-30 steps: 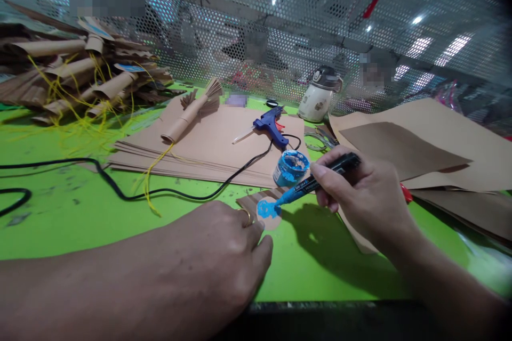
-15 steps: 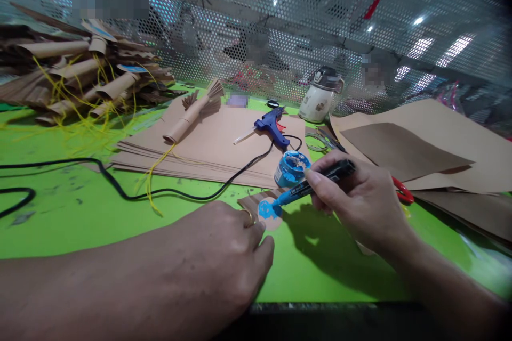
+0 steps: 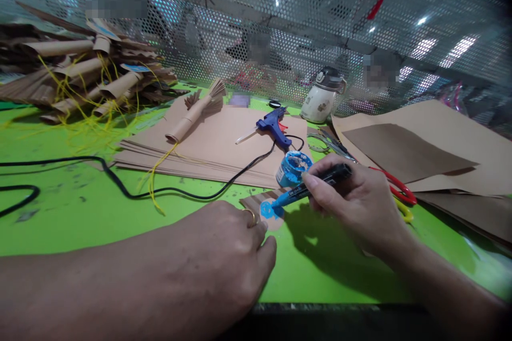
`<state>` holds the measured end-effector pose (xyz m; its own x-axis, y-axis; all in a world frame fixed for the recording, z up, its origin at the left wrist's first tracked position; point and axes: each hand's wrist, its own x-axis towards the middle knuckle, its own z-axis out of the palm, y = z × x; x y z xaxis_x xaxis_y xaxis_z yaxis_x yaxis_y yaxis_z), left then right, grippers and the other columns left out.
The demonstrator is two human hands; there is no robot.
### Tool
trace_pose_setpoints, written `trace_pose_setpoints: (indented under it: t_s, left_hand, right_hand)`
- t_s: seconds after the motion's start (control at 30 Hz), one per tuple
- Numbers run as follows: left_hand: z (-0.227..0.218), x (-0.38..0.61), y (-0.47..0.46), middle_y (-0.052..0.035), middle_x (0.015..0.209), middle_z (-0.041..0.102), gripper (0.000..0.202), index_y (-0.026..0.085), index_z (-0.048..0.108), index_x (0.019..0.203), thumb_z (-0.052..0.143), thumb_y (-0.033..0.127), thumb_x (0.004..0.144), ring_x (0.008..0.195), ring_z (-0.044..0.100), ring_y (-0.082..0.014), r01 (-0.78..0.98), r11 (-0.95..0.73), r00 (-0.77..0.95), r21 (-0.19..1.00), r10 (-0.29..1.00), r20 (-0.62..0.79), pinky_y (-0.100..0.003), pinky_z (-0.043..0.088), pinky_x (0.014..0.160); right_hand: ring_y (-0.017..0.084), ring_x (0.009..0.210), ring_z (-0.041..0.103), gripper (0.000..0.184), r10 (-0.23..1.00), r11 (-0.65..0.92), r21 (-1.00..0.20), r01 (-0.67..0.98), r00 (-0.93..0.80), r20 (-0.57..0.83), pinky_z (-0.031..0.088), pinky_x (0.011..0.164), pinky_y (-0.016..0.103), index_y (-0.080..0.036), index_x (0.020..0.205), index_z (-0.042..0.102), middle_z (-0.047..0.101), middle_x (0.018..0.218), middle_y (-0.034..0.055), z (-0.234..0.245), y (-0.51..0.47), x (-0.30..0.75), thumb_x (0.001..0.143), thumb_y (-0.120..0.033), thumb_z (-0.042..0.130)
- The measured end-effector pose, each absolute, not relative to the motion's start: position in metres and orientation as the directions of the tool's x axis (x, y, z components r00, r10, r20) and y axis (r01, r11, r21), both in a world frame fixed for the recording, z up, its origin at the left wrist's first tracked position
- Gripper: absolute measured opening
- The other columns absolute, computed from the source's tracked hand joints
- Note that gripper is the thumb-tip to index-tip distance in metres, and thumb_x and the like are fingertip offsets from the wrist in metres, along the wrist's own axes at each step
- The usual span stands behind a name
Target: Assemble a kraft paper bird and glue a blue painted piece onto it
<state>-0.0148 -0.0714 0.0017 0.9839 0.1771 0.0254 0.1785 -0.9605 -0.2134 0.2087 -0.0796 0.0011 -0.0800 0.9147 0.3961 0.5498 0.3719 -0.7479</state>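
Observation:
My right hand grips a black marker pen whose front end is covered in blue paint. Its tip touches a blue painted patch on a small round-ended piece of brown paper. My left hand, with a ring on one finger, is closed at the left edge of that paper and holds it against the table; its fingertips are partly hidden. Just behind the pen stands an uncapped jar of blue paint, with paint smeared around its rim.
A blue glue gun and a rolled paper figure lie on stacked brown paper. A black cable crosses the green table. Paper figures with yellow strings pile up left. Red-handled scissors, paper sheets and a bottle are right.
The marker tip has shifted slightly on the blue patch, and more of the scissors shows beside my right hand. The whole view has moved a little; my left hand stays on the paper.

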Motion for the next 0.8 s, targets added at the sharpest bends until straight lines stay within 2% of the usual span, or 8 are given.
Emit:
trace_pose_setpoints:
  t_s: [0.17,0.3,0.53,0.8]
  left_hand:
    - [0.0005,-0.0157,-0.0713,-0.0144,0.083,0.069,0.023,0.008,0.07,0.099,0.051,0.009,0.087,0.071,0.064,-0.0254,0.175,-0.965,0.985,-0.196,0.172,0.035,-0.038,0.057,0.062]
    - [-0.0002,-0.0147,-0.0706,-0.017,0.087,0.07,0.025,0.007,0.07,0.1,0.049,0.008,0.088,0.071,0.064,-0.0255,0.186,-0.96,0.983,-0.209,0.182,0.039,-0.038,0.056,0.06]
    - [-0.0012,-0.0152,-0.0702,-0.0125,0.079,0.068,0.021,0.009,0.07,0.095,0.051,0.008,0.086,0.07,0.063,-0.0248,0.163,-0.971,0.986,-0.173,0.156,0.056,-0.037,0.055,0.061]
    - [0.0007,-0.0137,-0.0705,-0.013,0.078,0.068,0.018,0.011,0.069,0.096,0.056,0.007,0.083,0.069,0.061,-0.0241,0.179,-0.971,0.984,-0.162,0.172,0.055,-0.035,0.053,0.061]
  right_hand:
    - [0.009,0.046,0.053,0.015,0.914,0.372,-0.741,0.559,-0.08,0.398,0.043,0.045,0.02,-0.018,0.075,0.061,0.059,0.054,-0.003,0.0022,-0.0792,0.209,0.088,-0.025,0.065]
    - [0.009,0.043,0.052,0.015,0.904,0.383,-0.747,0.543,-0.052,0.425,0.043,0.044,0.02,-0.018,0.076,0.061,0.059,0.054,-0.0034,0.0024,-0.0792,0.2091,0.088,-0.026,0.065]
    - [0.009,0.047,0.054,0.014,0.916,0.371,-0.749,0.549,-0.082,0.393,0.043,0.045,0.02,-0.018,0.078,0.061,0.06,0.056,-0.0027,0.0008,-0.0784,0.2103,0.089,-0.026,0.065]
    - [0.009,0.046,0.051,0.016,0.912,0.363,-0.746,0.558,-0.049,0.408,0.04,0.044,0.021,-0.018,0.077,0.06,0.057,0.054,-0.0035,-0.0011,-0.0754,0.2118,0.088,-0.028,0.065]
